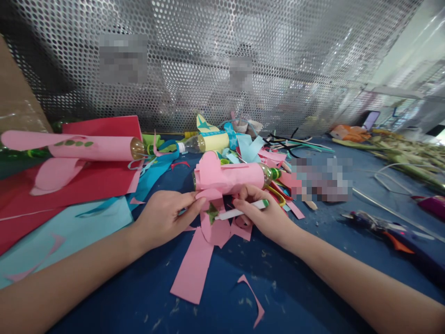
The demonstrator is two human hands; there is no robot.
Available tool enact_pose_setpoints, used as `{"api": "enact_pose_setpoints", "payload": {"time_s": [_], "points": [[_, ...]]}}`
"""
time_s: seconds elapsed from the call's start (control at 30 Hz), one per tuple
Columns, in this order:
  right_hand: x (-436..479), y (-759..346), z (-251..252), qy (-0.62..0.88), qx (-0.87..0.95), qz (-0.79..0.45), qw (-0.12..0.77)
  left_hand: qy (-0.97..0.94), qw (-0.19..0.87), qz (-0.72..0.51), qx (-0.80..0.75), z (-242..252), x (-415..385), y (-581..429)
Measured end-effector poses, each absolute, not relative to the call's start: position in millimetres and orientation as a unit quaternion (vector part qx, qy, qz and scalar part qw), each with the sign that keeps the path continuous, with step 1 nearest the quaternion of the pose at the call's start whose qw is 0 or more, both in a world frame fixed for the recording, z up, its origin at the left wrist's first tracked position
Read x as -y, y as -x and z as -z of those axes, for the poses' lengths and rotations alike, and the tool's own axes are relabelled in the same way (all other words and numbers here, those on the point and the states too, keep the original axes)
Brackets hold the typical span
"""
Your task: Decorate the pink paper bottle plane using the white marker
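My right hand (259, 211) grips a white marker (232, 213) with a green end, its tip against a green star (212, 214) drawn on a pink paper piece (219, 232). My left hand (170, 215) pinches the upper left edge of that piece between thumb and fingers. Just beyond both hands lies a plastic bottle wrapped in pink paper (243, 177), its green cap pointing right. Whether the starred piece is joined to the bottle I cannot tell. A pink paper strip (193, 273) and a thin curved scrap (253, 297) lie nearer to me.
Another pink-wrapped bottle (100, 147) rests on red paper (86, 181) at left, above light blue sheets (104, 222). A yellow-wrapped bottle (212, 141) lies behind. On the right are a dark glue gun (392, 234) and dry plant husks (410, 148). Perforated metal (194, 55) rises behind.
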State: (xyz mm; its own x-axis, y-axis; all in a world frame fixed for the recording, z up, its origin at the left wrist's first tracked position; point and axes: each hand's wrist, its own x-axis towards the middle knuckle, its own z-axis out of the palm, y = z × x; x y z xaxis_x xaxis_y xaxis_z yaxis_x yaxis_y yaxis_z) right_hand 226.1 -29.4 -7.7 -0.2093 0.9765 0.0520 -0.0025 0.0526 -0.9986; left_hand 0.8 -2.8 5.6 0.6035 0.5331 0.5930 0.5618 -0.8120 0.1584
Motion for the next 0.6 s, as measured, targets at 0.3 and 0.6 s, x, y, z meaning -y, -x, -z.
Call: {"api": "enact_pose_setpoints", "payload": {"time_s": [0.3, 0.6], "points": [[31.1, -224.4, 3.3, 0.434, 0.56, -0.554, 0.437, 0.895, 0.018, 0.32, 0.31, -4.8, 1.9, -0.2], [31.2, -224.1, 1.2, 0.456, 0.551, -0.531, 0.454, 0.893, 0.012, 0.318, 0.319, -1.4, 1.2, 0.5]]}}
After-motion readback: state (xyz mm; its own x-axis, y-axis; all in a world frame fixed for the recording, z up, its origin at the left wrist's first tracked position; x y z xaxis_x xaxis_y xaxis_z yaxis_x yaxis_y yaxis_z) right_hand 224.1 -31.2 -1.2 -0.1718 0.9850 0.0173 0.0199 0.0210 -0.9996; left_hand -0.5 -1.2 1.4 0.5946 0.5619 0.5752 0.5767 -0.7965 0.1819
